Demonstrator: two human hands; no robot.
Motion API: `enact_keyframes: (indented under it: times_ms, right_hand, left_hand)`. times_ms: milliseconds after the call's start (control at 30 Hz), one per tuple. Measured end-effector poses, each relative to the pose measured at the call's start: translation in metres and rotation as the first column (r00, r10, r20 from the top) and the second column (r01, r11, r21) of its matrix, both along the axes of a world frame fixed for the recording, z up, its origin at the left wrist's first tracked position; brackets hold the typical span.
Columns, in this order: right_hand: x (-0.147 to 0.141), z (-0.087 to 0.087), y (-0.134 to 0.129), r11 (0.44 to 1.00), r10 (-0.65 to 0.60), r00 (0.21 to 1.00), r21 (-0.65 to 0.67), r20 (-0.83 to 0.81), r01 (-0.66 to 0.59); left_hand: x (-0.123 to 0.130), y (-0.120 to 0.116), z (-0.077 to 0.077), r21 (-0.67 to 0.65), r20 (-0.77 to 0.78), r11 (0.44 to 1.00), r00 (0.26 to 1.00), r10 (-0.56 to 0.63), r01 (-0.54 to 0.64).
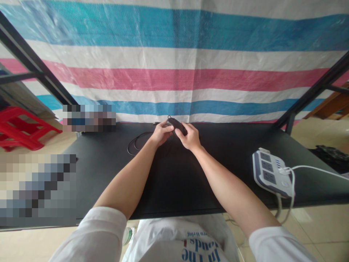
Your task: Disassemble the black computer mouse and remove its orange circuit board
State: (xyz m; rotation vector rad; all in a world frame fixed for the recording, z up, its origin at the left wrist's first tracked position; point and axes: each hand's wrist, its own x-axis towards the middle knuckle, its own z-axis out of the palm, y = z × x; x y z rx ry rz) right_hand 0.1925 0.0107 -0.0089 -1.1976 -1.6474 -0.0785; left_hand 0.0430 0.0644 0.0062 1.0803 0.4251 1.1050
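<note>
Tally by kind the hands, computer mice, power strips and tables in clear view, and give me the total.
Hands: 2 (left hand, right hand)
Computer mouse: 1
Power strip: 1
Black table: 1
Total: 5

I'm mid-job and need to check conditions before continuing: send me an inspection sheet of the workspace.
Surface: flat black tabletop.
Job's things: black, rounded computer mouse.
Clutter: boxy white-and-grey power strip on the right; parts of the left are pixelated, unreadable.
Grip: bare left hand and bare right hand both on the mouse.
Cables: thin black cable looped beside the left hand; white cable plugged into the power strip.
Surroundings: blue, white and pink striped plastic sheet behind; red plastic stool at left.
</note>
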Motion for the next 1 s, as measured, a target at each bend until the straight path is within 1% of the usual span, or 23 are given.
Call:
enact_keyframes:
  times_ms: [367,633,833,1000]
  right_hand:
    - [0.0006,-0.0005,0.0013,1.000,0.013,1.000,-0.015,-0.020,-0.013]
    - [-0.0003,0.0026,0.0000,0.999,0.024,0.996,-0.019,-0.084,-0.026]
    - [-0.0018,0.0042,-0.0009,0.999,0.003,0.993,-0.041,-0.120,-0.008]
    - [-0.0017,0.0055,-0.0019,0.999,0.025,0.992,-0.034,-0.120,-0.029]
  left_hand:
    - [0.0006,-0.0009,0.0000,-0.009,0.009,1.000,1.000,0.000,0.000]
    - [-0.0004,-0.0005,0.0002,-0.013,0.002,1.000,1.000,-0.007,0.007]
    - [0.0013,0.0008,-0.0012,-0.013,-0.007,0.999,0.999,0.033,-0.033]
    - [0.0035,-0.0016,0.0013,-0.009,-0.026,0.995,0.995,0.097,-0.097]
